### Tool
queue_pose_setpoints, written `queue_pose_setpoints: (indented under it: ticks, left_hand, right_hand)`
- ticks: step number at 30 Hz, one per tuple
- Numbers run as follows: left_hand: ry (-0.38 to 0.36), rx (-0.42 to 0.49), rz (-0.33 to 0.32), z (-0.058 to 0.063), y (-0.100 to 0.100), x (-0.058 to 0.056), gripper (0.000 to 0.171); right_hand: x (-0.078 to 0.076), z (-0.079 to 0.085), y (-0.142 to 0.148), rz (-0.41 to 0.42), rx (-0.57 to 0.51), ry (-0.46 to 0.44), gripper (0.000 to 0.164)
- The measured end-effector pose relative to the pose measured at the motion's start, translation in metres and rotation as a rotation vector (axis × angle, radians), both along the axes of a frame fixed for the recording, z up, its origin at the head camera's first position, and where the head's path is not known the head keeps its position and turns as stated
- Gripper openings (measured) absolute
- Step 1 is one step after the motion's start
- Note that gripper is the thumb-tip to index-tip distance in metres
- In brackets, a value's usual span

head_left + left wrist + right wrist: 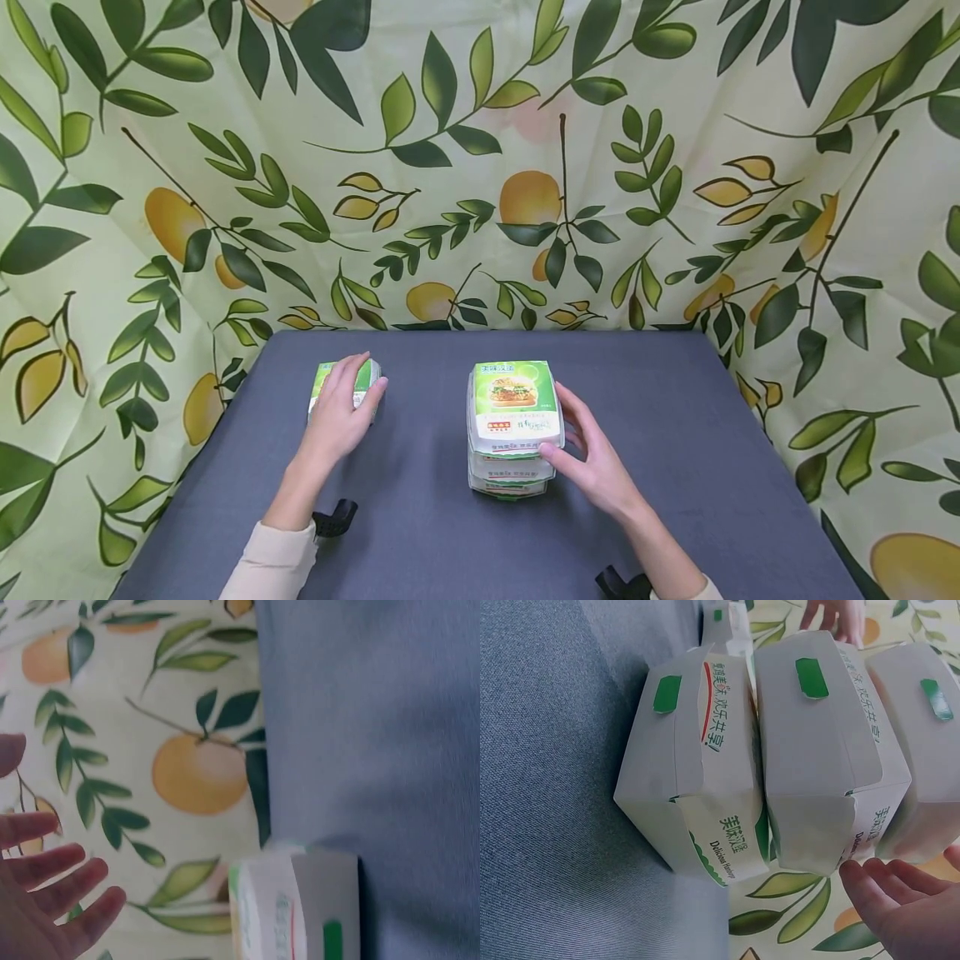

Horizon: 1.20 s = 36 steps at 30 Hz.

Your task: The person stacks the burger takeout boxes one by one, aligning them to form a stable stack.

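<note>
On the left of the table stands a single burger box [322, 380], green and white, partly covered from above by my left hand [337, 417]. The left wrist view puts that hand [49, 900] above the burger box [319, 911], apart from it, fingers spread. Three similar burger boxes form a stack [513, 417] near the middle, the top one showing a burger picture. My right hand [596, 462] is at the stack's right side, its thumb by the top box's near corner. In the right wrist view, its fingers [870, 889] look loosely extended beside the upper boxes; contact is unclear.
A dark grey-blue cloth covers the table [420, 542]. Behind and around it hangs a pale curtain [465, 192] with leaves and orange fruit. Black wrist straps [336, 518] are on both arms.
</note>
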<state>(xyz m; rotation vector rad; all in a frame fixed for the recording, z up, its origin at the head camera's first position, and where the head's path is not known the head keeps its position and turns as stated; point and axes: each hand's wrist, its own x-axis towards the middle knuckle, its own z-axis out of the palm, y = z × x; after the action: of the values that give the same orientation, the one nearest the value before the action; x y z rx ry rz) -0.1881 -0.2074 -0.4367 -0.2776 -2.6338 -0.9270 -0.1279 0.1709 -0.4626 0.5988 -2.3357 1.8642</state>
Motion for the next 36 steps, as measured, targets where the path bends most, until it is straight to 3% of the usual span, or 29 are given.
queue_pose_setpoints:
  ticks: [8, 13, 19, 29, 36]
  left_hand:
    - [0.054, -0.041, 0.045, -0.007, -0.026, -0.011, 0.061]
    - [0.034, -0.050, 0.062, -0.014, -0.043, -0.019, 0.068]
    - [-0.060, -0.034, 0.074, -0.028, -0.061, -0.023, 0.078]
    - [-0.300, 0.010, 0.100, -0.040, -0.076, -0.027, 0.105]
    - [-0.401, 0.083, 0.094, -0.050, -0.085, -0.031, 0.115]
  right_hand:
    - [0.000, 0.001, 0.000, 0.001, 0.002, -0.006, 0.079]
    - [0.001, 0.001, -0.001, 0.000, 0.001, -0.011, 0.080]
    - [0.000, 0.001, -0.001, -0.002, -0.001, -0.004, 0.080]
    - [0.000, 0.002, -0.003, -0.007, -0.007, 0.000, 0.080]
    - [0.001, 0.003, -0.003, -0.006, -0.009, 0.005, 0.080]
